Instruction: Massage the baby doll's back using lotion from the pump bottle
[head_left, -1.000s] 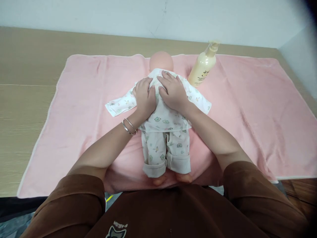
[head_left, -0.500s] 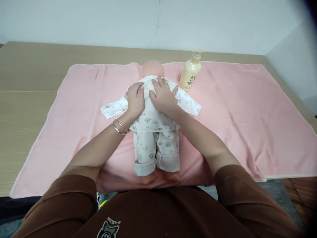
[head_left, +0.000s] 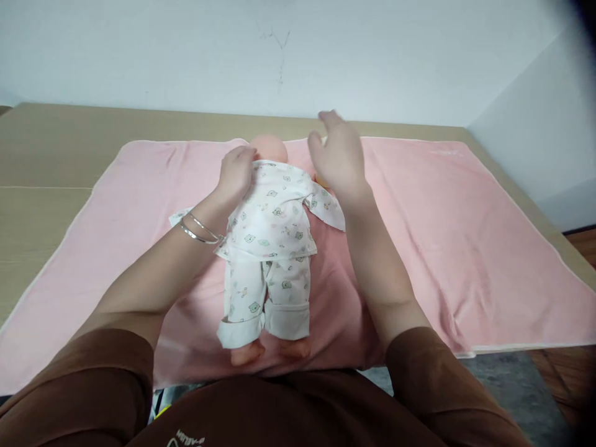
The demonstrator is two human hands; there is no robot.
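Observation:
A baby doll (head_left: pixel 272 211) lies face down in a white printed shirt and trousers, with its bare head at the far end and feet towards me. At the doll's shoulder and neck on the left is my left hand (head_left: pixel 236 174), fingers loosely bent against it. My right hand (head_left: pixel 339 152) is raised off the doll, above its right sleeve, with thumb and fingers apart and slightly blurred. Behind that hand, the pale yellow pump bottle (head_left: pixel 322 180) is almost entirely hidden; only a small part shows. I cannot see the right hand touching it.
A pink blanket (head_left: pixel 419 236) with creases lies under the doll, over a wooden table (head_left: pixel 51 149). A white wall (head_left: pixel 162 56) rises behind the table's far edge. Two bracelets (head_left: pixel 200 230) circle my left wrist.
My right hand has lifted from the doll's back and moved away towards the bottle, now covering it. My left hand has shifted from the back to the shoulder. The view has tilted up slightly.

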